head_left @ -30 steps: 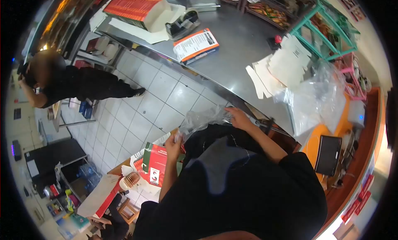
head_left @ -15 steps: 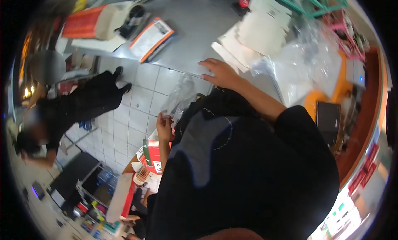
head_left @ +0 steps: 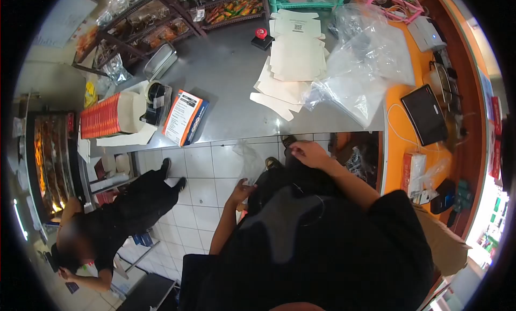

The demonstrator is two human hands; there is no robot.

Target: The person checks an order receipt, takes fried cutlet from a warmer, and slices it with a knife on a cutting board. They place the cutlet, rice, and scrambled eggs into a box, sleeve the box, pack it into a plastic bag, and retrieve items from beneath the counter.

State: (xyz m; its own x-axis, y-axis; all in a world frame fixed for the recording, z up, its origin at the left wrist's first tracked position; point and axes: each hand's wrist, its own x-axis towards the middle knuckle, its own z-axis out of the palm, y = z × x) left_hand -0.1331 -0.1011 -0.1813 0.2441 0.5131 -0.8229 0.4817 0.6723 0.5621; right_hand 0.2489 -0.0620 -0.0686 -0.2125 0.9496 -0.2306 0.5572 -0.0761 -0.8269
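Note:
My left hand (head_left: 242,193) is low beside my body, its fingers closed on a thin clear plastic bag (head_left: 248,158) that hangs above the tiled floor. My right hand (head_left: 312,153) is just in front of the metal table's edge, loosely curved, with nothing visible in it. On the metal table (head_left: 226,85) ahead lie flat white box blanks (head_left: 295,56), the upper one printed with a square code. Beside them, a heap of clear plastic bags (head_left: 365,69) spreads over the right end of the table.
A red-topped stamp (head_left: 261,36), a white-and-orange box (head_left: 183,117), a tape dispenser (head_left: 157,101) and a stack of red-edged cartons (head_left: 110,115) are on the table. Racks of packaged food (head_left: 231,13) stand behind. Another person (head_left: 123,209) is to the left; a tablet (head_left: 424,115) sits right.
My view has turned up and left, showing more of the table. My right hand has drawn back from the table edge toward my body, its fingers less spread. The left still holds the bag.

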